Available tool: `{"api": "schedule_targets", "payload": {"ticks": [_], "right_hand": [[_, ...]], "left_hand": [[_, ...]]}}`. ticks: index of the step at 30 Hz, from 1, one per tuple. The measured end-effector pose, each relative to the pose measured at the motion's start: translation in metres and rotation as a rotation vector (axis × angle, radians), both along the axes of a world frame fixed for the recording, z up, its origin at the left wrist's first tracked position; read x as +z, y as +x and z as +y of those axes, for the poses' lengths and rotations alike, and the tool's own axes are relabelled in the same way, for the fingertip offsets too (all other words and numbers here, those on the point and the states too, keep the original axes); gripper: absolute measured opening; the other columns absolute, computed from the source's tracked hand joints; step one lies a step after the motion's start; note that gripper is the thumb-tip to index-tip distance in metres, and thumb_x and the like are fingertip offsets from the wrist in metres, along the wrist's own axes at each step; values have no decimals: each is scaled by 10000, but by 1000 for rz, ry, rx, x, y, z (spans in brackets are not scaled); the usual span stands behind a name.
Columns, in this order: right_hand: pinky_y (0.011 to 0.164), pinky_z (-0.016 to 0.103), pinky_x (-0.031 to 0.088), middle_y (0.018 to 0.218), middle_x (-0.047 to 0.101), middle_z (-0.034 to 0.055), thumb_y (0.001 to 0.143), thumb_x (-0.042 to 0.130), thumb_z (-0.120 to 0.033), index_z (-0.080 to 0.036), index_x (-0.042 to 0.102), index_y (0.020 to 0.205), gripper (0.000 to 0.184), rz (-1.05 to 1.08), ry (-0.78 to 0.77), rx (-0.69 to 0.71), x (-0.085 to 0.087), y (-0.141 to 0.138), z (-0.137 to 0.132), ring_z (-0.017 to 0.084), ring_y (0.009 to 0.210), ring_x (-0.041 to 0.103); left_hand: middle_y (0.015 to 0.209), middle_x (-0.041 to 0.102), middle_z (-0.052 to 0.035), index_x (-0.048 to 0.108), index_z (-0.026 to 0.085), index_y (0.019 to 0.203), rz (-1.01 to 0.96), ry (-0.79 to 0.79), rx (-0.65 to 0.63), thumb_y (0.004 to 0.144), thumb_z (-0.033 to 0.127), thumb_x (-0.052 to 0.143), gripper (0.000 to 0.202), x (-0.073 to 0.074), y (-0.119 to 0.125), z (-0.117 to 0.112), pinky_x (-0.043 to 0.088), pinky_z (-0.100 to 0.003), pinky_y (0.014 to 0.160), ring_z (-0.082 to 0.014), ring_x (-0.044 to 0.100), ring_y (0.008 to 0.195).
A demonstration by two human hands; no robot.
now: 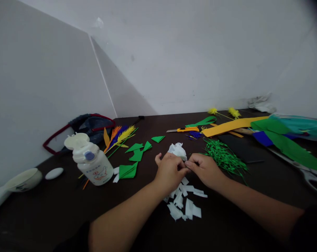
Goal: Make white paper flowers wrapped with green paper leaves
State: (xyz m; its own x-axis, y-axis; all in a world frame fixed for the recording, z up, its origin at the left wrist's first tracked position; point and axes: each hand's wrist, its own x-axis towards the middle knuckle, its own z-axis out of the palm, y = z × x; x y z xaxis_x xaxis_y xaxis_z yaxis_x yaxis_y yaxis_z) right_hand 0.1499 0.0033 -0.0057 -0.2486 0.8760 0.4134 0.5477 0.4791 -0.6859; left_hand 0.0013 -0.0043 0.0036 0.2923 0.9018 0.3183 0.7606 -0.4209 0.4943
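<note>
My left hand [169,171] and my right hand [206,170] meet over the middle of the dark table, thumbs and fingertips pinched together. A ruffled bundle of white crepe paper [178,150] sticks up just beyond the fingers, and its lower end goes into their pinch. The fingers hide that end, so how it is fixed there does not show. Below the hands lie several white paper scraps [189,209]. Cut green paper pieces [128,171] are to the left of my left hand. A heap of thin green paper strips [225,155] lies close to my right hand.
On the left stand a white bottle [96,166] with its lid up and a bowl [26,180]. Feathery paper stems [121,137] lie behind the bottle. A yellow utility knife [186,129], a yellow paper strip [228,126] and scissors [311,178] lie farther right.
</note>
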Motion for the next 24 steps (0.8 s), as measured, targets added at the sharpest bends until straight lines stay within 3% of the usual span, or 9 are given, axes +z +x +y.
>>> {"api": "schedule_targets", "payload": {"ticks": [9,13,16,18,20,22,24], "right_hand": [[496,241,294,490,419,-19,779,436,-284,-184,435,468,327,-80,26,1,1,3,1,114,510,421],[456,236,265,439,385,-28,784,434,-379,-180,408,431,406,-27,-67,-23,-1,4,1,102,460,385],[432,235,273,427,391,-30,772,446,-453,-178,440,454,420,142,-198,-31,-1,6,3,97,434,364],[466,240,335,490,464,-16,773,454,-451,-168,550,585,354,334,-296,27,-2,9,4,106,472,413],[559,260,397,616,543,0,760,503,-408,-178,622,809,263,522,-379,146,-2,12,4,119,565,479],[670,284,415,747,585,5,718,581,-340,-219,622,958,271,636,-425,270,-3,12,3,128,680,519],[741,302,406,811,601,8,700,613,-293,-233,641,931,241,676,-432,349,-4,11,1,140,771,535]], "left_hand": [[813,634,12,597,205,633,-11,-51,-48,712,314,596,134,0,0,1,130,-492,952,-173,517,897],[793,638,10,605,201,622,-35,-59,-41,696,311,611,133,1,1,1,127,-482,957,-176,522,885],[736,634,11,608,194,590,-109,-103,-23,667,309,635,141,2,0,3,160,-456,952,-177,531,837],[655,621,8,604,179,561,-190,-194,-34,669,311,626,171,2,-2,5,268,-397,891,-159,536,732],[576,590,5,600,161,553,-288,-298,-59,675,319,609,200,1,-3,7,360,-311,730,-132,502,607],[531,553,6,595,145,562,-395,-383,-101,677,320,598,209,0,-4,8,345,-253,582,-109,443,530],[520,530,8,576,132,546,-498,-449,-164,673,302,595,213,-1,-3,8,312,-230,534,-93,406,510]]}}
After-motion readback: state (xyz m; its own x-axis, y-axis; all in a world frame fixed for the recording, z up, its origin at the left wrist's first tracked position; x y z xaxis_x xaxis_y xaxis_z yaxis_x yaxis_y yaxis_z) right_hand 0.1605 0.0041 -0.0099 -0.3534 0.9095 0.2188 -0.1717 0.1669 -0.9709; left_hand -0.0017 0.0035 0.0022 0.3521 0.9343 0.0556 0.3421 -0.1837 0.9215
